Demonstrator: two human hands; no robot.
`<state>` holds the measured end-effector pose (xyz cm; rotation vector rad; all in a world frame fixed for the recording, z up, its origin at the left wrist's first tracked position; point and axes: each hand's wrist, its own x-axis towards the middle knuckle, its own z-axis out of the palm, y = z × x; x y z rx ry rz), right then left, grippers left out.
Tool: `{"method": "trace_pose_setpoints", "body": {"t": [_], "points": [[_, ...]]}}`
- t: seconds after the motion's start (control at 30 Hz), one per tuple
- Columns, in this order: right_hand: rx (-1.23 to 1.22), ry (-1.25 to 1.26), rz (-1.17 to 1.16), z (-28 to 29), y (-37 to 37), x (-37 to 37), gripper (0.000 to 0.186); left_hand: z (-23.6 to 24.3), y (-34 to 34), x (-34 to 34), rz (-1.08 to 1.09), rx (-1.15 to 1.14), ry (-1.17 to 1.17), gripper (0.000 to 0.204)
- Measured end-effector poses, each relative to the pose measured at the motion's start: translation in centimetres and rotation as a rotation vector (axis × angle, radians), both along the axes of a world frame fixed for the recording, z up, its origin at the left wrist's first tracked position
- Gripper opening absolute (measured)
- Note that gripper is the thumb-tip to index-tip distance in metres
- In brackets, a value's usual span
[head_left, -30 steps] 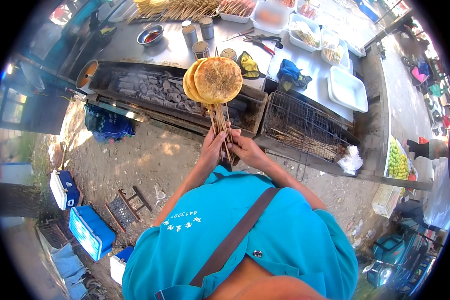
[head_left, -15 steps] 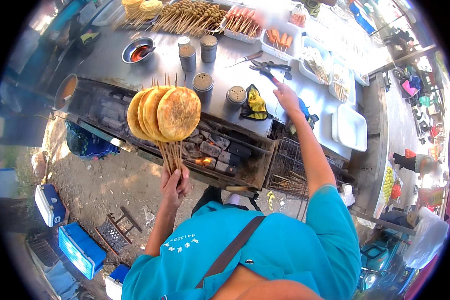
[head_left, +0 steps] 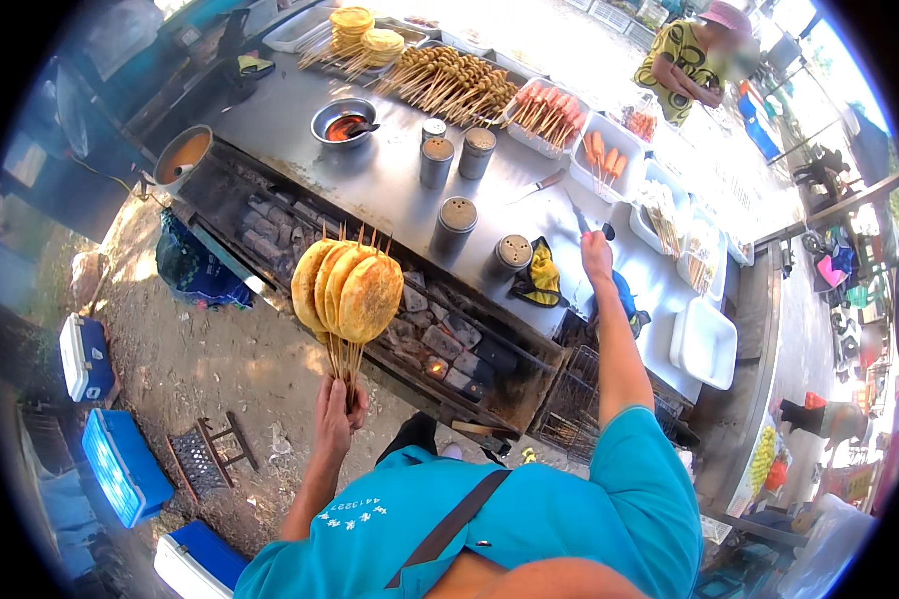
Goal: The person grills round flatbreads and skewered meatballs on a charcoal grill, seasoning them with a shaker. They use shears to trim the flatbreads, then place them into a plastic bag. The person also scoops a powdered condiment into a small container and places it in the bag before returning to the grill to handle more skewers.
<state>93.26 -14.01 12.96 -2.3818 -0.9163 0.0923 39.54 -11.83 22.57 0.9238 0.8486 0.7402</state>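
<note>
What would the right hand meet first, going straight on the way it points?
Past the metal tool at the right hand, probably the white tray holding orange sausages, though depth is unclear.

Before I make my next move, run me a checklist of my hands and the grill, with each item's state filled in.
1. Left hand closed around the skewer sticks: ok.
2. Flatbreads on the sticks, above the hand: ok, bunched together with the tips poking out beyond them.
3. Right hand at the dark tool on the metal counter: ok on place; whether the grip is full, cannot tell.
4. Charcoal lit: ok in one spot, glowing orange; the rest, cannot tell.
5. Flatbreads held clear of the grill's front edge: cannot tell, they overlap it in this view.
</note>
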Motion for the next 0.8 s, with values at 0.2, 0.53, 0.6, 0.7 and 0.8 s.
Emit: {"method": "trace_pose_setpoints", "body": {"t": [0.2, 0.53, 0.6, 0.7, 0.8], "points": [[0.851, 0.949, 0.191, 11.9, -10.6, -13.5, 0.018, 1.7, -4.2, -2.2, 0.091, 0.048, -0.024, 0.023], [-0.301, 1.213, 0.824, 17.4, -23.0, -24.8, 0.025, 0.2, -12.6, -9.5, 0.191, 0.158, 0.011, 0.02], [-0.193, 1.436, 0.844, 16.4, -25.4, -28.4, 0.036, 0.8, -14.5, -10.7, 0.209, 0.183, 0.042, 0.018], [0.16, 1.825, 0.886, 15.3, -28.4, -32.9, 0.056, 1.2, -15.9, -12.6, 0.23, 0.172, 0.033, 0.018], [0.154, 1.835, 0.864, 16.9, -28.7, -36.2, 0.05, 1.3, -16.4, -14.6, 0.248, 0.203, 0.0, 0.019]]}}
